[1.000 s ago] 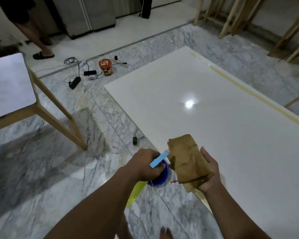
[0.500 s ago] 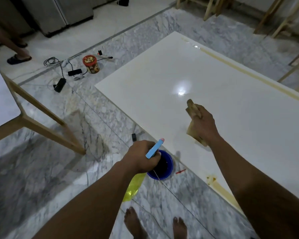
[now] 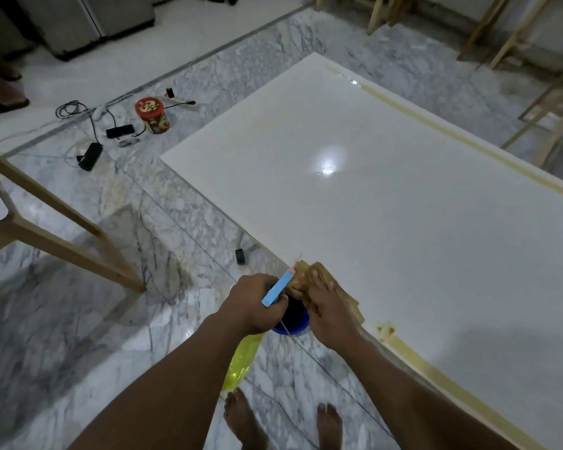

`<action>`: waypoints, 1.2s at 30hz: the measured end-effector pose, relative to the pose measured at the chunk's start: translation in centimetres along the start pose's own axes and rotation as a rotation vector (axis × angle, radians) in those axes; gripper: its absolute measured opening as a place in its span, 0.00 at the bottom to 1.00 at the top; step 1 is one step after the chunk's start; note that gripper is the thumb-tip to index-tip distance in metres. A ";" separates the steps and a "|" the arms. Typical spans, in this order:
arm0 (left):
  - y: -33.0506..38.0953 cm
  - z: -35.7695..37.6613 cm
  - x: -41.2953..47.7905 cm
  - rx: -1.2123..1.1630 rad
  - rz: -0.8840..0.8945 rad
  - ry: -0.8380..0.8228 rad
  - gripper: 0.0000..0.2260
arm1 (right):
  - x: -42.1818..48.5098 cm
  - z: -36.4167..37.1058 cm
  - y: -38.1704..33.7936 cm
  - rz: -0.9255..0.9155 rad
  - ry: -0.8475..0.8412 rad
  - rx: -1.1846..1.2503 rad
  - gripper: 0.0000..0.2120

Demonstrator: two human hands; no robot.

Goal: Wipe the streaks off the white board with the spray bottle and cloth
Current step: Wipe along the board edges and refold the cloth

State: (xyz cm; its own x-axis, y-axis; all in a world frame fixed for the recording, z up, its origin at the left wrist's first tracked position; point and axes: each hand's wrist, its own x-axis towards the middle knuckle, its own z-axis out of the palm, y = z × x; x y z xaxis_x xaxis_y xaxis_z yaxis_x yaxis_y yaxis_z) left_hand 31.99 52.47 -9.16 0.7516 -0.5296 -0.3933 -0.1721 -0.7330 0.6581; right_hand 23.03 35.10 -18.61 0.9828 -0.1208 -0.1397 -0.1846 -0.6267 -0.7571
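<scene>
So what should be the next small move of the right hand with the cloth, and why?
Probably slide the cloth along the white board edge toward the yellowish residue. The right hand presses it there, just short of that strip; the left hand holds the spray bottle.

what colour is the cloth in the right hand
Tan-brown; the cloth shows under the right hand in the head view.

Red jar [image 3: 152, 115] among black cables [image 3: 88, 131] (wooden frame [image 3: 62, 232] nearby).

Grey marble floor [image 3: 78, 319], wooden table frame [image 3: 62, 222]
</scene>
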 end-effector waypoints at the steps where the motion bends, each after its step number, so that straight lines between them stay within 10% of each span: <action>1: -0.1 -0.2 0.0 -0.009 -0.011 -0.004 0.09 | -0.2 -0.6 -0.9 0.040 -0.011 0.048 0.23; 7: -0.8 -2.9 -0.1 -0.020 -0.017 0.025 0.09 | 2.8 -5.6 -6.0 0.611 0.002 0.911 0.13; 13: -0.8 -9.7 -0.6 -0.072 0.013 0.124 0.09 | 4.8 -4.9 -11.4 0.769 -0.051 1.665 0.33; 36: -5.1 -30.7 15.2 0.210 -0.050 0.033 0.12 | 34.0 -4.6 -24.1 0.717 -0.115 1.406 0.18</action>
State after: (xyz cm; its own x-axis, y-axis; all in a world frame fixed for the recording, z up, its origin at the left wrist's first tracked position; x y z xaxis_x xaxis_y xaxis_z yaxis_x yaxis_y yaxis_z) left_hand 63.86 61.27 1.21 0.7826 -0.4782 -0.3987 -0.2599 -0.8328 0.4888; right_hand 60.93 42.55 -2.12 0.7036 0.0316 -0.7098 -0.5051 0.7249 -0.4684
